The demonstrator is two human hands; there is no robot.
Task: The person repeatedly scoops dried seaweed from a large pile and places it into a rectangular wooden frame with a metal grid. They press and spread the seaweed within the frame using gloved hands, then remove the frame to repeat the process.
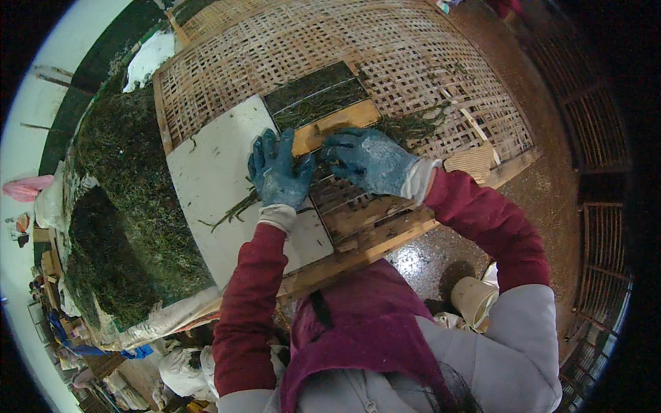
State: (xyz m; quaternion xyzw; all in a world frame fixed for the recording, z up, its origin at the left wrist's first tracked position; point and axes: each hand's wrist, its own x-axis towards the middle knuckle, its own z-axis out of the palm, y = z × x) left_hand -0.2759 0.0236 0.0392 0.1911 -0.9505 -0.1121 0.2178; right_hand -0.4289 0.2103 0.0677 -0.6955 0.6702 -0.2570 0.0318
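Both hands wear blue coated gloves. My left hand [281, 170] lies over the right part of a white board [217, 170], with dark green stems [237, 209] sticking out beneath its palm. My right hand [366, 160] is bent over a slatted frame beside the board, its fingertips near the lower edge of a yellow wooden block [335, 125]. What lies under the fingers of either hand is hidden. Above the block, dark green strands [320, 95] fill the frame's upper sections. More loose strands [413, 125] lie on the woven mat right of the block.
A large woven bamboo mat [320, 36] with a wooden rim spreads beneath the frame. A big heap of dark green plant material [139, 206] stands at the left. A ridged tan piece [470, 162] lies near the mat's right corner. A pale bucket [472, 299] stands on the wet floor.
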